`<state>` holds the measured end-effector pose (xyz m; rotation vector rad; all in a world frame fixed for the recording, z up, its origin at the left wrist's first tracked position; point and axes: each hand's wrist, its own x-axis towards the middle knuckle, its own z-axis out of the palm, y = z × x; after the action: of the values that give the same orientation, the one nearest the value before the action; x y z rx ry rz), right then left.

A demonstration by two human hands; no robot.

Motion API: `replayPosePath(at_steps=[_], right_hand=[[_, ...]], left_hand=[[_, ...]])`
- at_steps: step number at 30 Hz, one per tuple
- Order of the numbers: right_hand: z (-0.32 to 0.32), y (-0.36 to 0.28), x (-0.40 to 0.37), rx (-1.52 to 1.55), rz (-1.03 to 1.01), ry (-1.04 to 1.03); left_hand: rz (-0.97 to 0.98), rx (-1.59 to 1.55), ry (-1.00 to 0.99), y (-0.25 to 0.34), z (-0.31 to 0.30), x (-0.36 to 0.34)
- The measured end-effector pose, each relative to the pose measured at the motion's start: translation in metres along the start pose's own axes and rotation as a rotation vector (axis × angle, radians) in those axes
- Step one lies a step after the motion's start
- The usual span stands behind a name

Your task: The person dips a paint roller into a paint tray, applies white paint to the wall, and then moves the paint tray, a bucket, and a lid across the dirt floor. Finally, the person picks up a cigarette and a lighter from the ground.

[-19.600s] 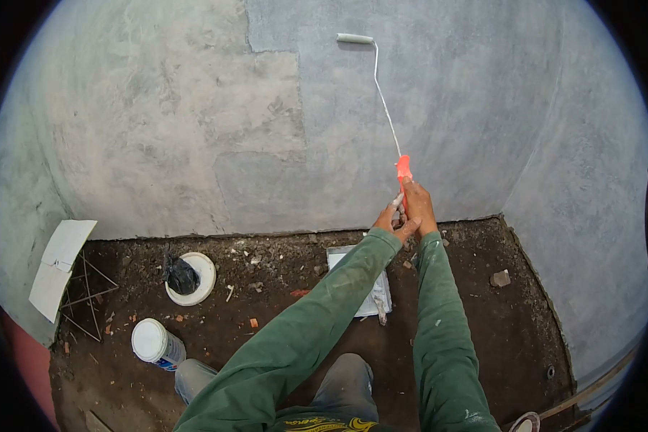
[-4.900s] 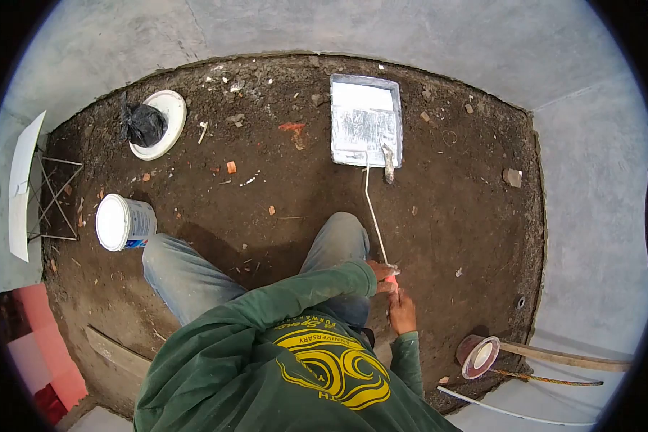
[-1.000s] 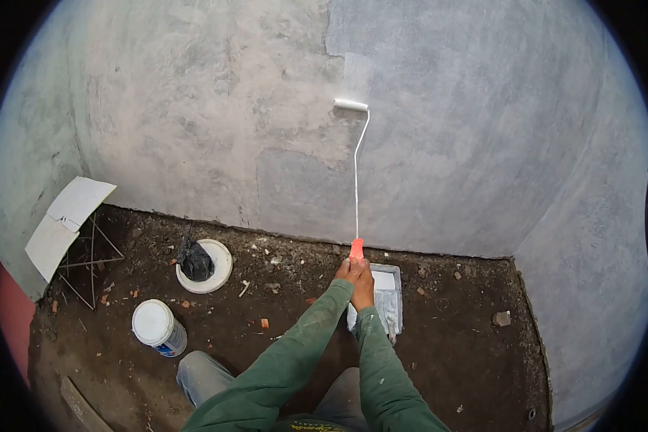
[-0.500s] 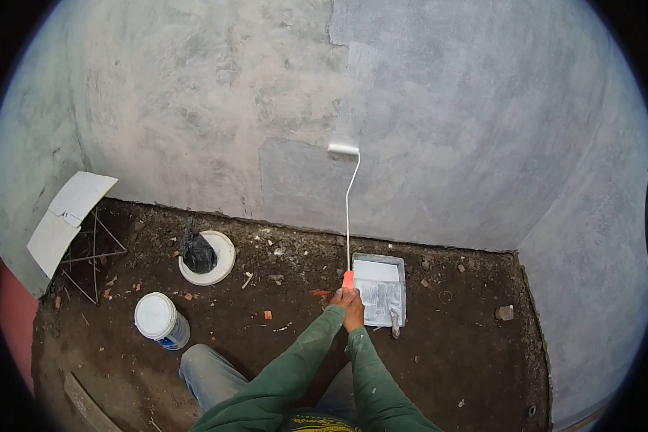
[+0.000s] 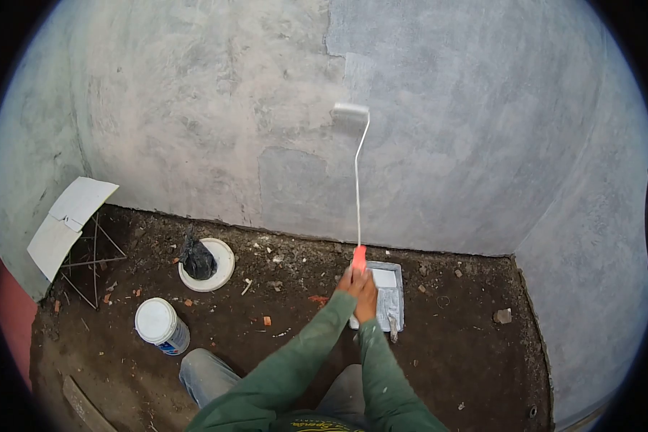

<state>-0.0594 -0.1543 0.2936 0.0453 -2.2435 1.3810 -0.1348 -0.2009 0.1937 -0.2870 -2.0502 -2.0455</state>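
A paint roller (image 5: pixel 351 108) with a long white wire frame and an orange handle reaches up to the grey wall (image 5: pixel 446 129); its head is slightly blurred. Both hands hold the handle: my left hand (image 5: pixel 350 282) is closed round it on the left, and my right hand (image 5: pixel 366 297) is closed against it on the right. Just beyond and to the right of the hands lies a paint tray (image 5: pixel 400 295) with white paint in its upper end. A brush (image 5: pixel 393 330) rests at the tray's lower edge.
A lidded white bucket (image 5: pixel 155 321) stands on the dirt floor at the left. Behind it lies a round white lid (image 5: pixel 224 265) with a black plastic bag (image 5: pixel 198 261). A white panel on thin metal legs (image 5: pixel 72 216) leans far left; a stone (image 5: pixel 502 316) lies right.
The roller head has moved up the wall and slightly right. Both hands, still on the handle, have moved forward and a little right.
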Motion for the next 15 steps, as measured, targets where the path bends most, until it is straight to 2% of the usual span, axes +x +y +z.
replayPosePath(at_steps=[1, 4, 7, 9, 15], right_hand=[[-0.003, -0.017, 0.019, -0.012, -0.073, 0.047], [-0.012, -0.046, 0.077, -0.038, -0.237, 0.120], [-0.029, -0.087, 0.112, 0.035, -0.291, 0.115], [-0.036, -0.099, 0.127, 0.014, -0.215, 0.066], [-0.038, -0.101, 0.137, 0.039, -0.143, 0.045]], left_hand=[[0.012, -0.067, 0.029, 0.092, -0.007, 0.001], [0.004, 0.013, 0.002, 0.157, -0.010, 0.050], [0.045, 0.065, 0.038, 0.191, -0.004, 0.091], [0.047, 0.094, 0.043, 0.201, -0.001, 0.111], [-0.036, 0.115, 0.006, 0.214, -0.002, 0.112]])
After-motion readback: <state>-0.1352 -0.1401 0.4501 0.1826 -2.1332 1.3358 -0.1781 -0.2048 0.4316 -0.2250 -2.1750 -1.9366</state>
